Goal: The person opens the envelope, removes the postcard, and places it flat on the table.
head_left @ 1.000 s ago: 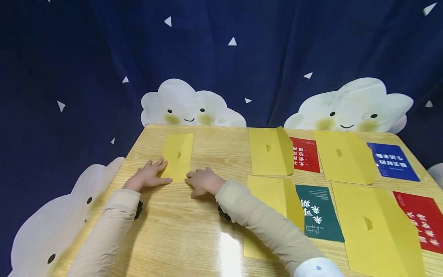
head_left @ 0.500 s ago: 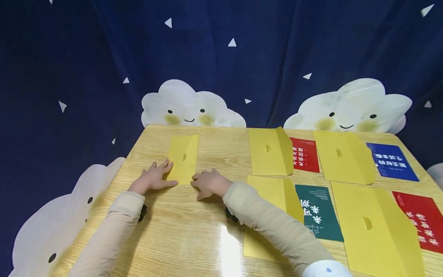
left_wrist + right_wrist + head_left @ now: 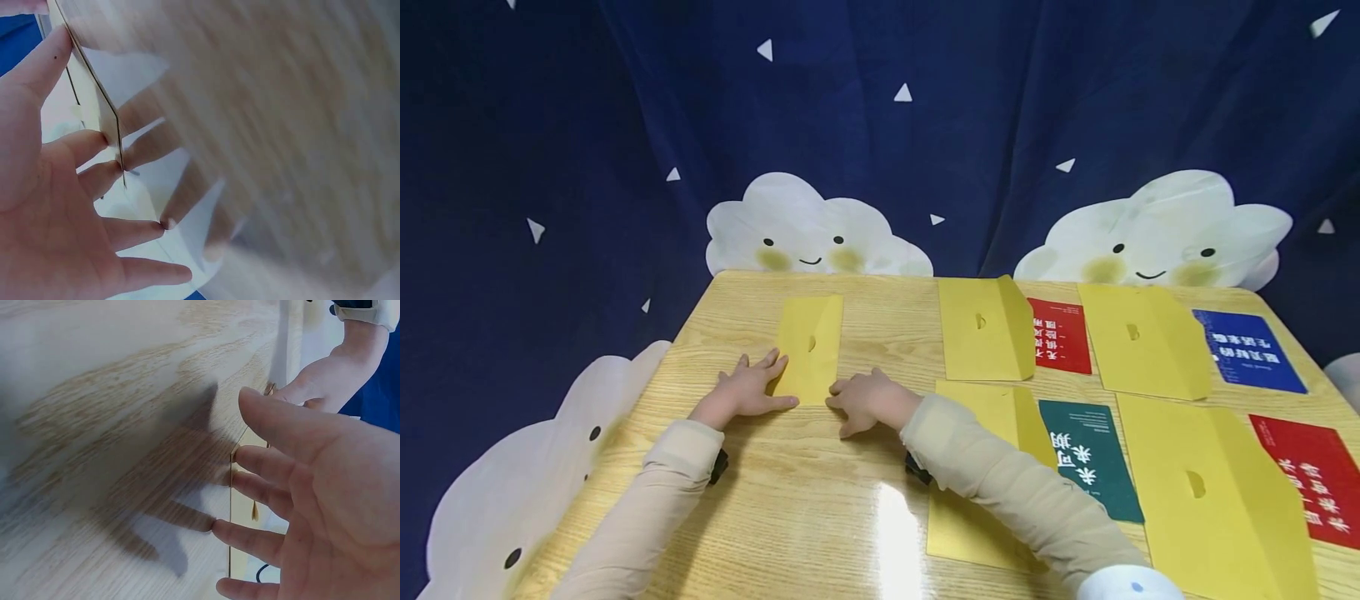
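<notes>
A small yellow envelope [image 3: 808,350] with a half-round slit lies flat on the left part of the wooden table. On its left edge rest the spread, fairly straight fingers of my left hand [image 3: 747,392], thumb at the near left corner. My right hand [image 3: 865,398] touches the near right corner with its fingertips. In the left wrist view, the fingers of the left hand [image 3: 62,206] meet the edge of the envelope [image 3: 94,106]. The right wrist view has the right hand [image 3: 331,494] with extended fingers along the opposite edge, the thumb lifted off.
Several larger yellow envelopes [image 3: 983,333] lie open on the table's right half. Beside them are red cards [image 3: 1060,335], a blue card [image 3: 1251,350] and a green card [image 3: 1092,454]. My right forearm passes over the near-middle envelopes. A dark blue curtain [image 3: 850,125] stands behind the table [image 3: 790,517].
Both hands and the small yellow envelope between them have slid right and slightly toward me across the table. The other envelopes and cards stay where they were.
</notes>
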Demonstrator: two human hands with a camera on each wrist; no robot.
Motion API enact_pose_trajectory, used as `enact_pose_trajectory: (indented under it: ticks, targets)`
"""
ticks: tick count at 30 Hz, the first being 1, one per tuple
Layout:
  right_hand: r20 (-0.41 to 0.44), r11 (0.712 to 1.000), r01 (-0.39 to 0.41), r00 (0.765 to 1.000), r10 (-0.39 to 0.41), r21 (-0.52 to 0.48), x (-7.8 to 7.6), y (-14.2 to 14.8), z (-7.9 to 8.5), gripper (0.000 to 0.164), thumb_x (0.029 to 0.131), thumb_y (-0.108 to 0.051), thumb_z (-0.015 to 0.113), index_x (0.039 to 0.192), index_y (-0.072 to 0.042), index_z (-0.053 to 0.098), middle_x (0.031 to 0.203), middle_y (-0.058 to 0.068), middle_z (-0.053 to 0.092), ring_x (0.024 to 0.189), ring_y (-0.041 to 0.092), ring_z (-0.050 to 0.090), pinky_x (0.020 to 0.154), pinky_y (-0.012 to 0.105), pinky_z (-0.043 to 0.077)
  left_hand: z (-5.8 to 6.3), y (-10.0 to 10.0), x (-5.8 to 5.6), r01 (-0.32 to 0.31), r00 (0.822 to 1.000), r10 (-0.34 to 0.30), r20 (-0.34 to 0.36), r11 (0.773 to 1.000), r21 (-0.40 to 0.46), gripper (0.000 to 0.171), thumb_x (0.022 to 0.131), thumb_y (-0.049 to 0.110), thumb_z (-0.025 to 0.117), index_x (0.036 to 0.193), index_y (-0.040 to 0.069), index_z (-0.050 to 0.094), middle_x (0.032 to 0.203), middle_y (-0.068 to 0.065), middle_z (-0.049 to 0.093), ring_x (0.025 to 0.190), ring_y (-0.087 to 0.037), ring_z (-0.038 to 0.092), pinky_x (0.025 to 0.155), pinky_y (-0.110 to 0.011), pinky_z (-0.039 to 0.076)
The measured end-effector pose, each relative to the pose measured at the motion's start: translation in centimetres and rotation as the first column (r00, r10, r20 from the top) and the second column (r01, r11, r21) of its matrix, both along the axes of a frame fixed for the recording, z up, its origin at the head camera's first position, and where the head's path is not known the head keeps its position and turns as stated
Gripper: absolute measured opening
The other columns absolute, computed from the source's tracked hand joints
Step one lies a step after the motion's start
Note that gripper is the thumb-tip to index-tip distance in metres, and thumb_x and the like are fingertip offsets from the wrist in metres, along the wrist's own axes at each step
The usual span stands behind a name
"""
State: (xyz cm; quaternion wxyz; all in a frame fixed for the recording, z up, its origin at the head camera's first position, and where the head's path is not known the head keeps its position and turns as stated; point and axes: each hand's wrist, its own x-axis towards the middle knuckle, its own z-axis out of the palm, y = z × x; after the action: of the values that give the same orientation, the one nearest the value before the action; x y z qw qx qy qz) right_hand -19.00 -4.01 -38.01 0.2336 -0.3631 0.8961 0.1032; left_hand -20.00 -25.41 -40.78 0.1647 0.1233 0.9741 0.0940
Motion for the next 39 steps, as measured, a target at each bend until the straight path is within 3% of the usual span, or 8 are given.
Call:
enact_pose_trajectory:
  ticks: [29,39]
  targets:
    - [0.020,0.998,0.031,0.999,-0.032,0.046,1.9,2.5,1.2,0.054,0.084,-0.047,0.059,0.133,-0.026,0.049,0.136,-0.009,0.041,0.122,0.017,0.042,0.103,0.049,0.022,-0.2,3.9,1.2,0.039,0.999,-0.040,-0.012,0.998,-0.043,0.087,0.079,0.059,0.057,0.143,0.008,0.028,0.148,-0.017,0.020,0.120,-0.062,0.015,0.082,-0.077,0.017]
    - [0.050,0.999,0.000,0.999,-0.003,0.047,1.9,3.7,1.5,0.056,0.086,-0.048,0.055,0.136,-0.025,0.044,0.140,-0.003,0.039,0.126,0.017,0.038,0.102,0.050,0.024,0.2,5.2,1.8,0.050,0.999,-0.051,-0.009,0.997,-0.061,0.085,0.080,0.058,0.057,0.143,0.008,0.029,0.148,-0.015,0.020,0.121,-0.062,0.017,0.084,-0.077,0.016]
